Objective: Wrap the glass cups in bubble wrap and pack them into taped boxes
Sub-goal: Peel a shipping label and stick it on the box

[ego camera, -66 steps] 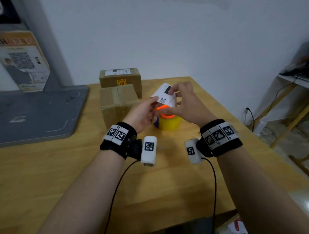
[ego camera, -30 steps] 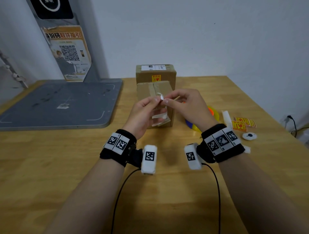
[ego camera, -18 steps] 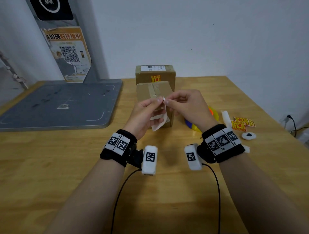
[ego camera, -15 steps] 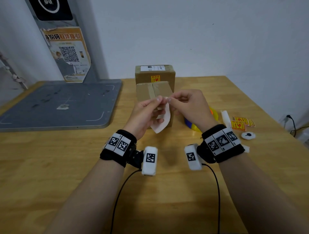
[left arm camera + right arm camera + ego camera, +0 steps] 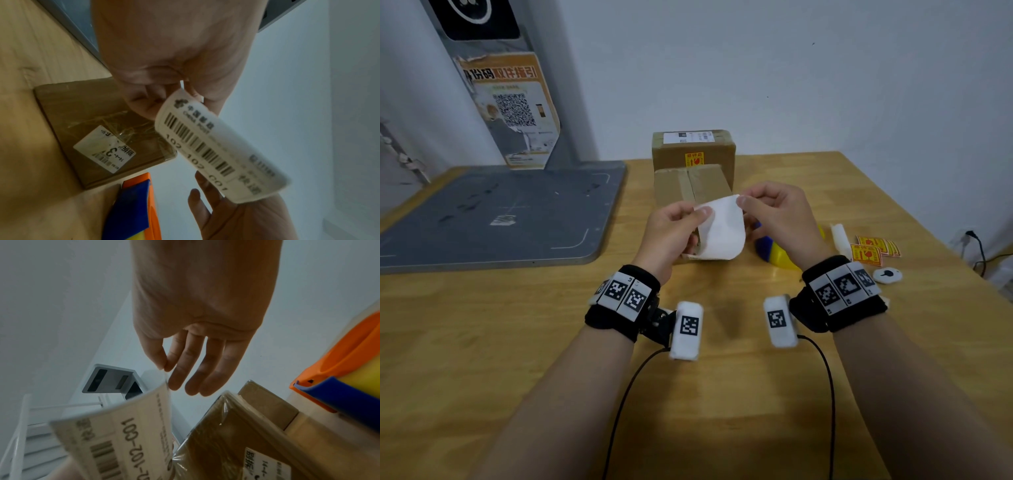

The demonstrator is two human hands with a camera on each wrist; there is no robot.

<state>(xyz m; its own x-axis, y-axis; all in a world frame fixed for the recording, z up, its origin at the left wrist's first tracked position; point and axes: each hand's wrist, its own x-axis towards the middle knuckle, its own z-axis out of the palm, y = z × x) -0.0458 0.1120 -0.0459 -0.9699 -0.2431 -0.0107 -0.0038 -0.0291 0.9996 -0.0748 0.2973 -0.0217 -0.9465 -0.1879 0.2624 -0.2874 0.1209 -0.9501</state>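
Both my hands hold a white shipping label point(image 5: 722, 233) in the air in front of the near taped cardboard box point(image 5: 688, 181). My left hand point(image 5: 700, 214) pinches its left top corner, and my right hand point(image 5: 743, 202) pinches the right top corner between thumb and forefinger. The label point(image 5: 216, 146) curls downward, its barcode side facing away from me. In the right wrist view the thumb and forefinger point(image 5: 165, 368) nip the label point(image 5: 123, 426) edge. A second taped box point(image 5: 693, 147) with a label stands behind the first. No glass cups or bubble wrap are in view.
A blue, yellow and orange tape dispenser point(image 5: 774, 250) lies right of the boxes, partly behind my right hand. Further right lie a white roll point(image 5: 839, 236), red-yellow stickers point(image 5: 873, 248) and a small white disc point(image 5: 887, 275). A grey mat point(image 5: 493, 212) covers the table's left.
My hands, pinched together at one corner of the hanging label before, have drawn apart, and the label now spans between them in a wide curl.
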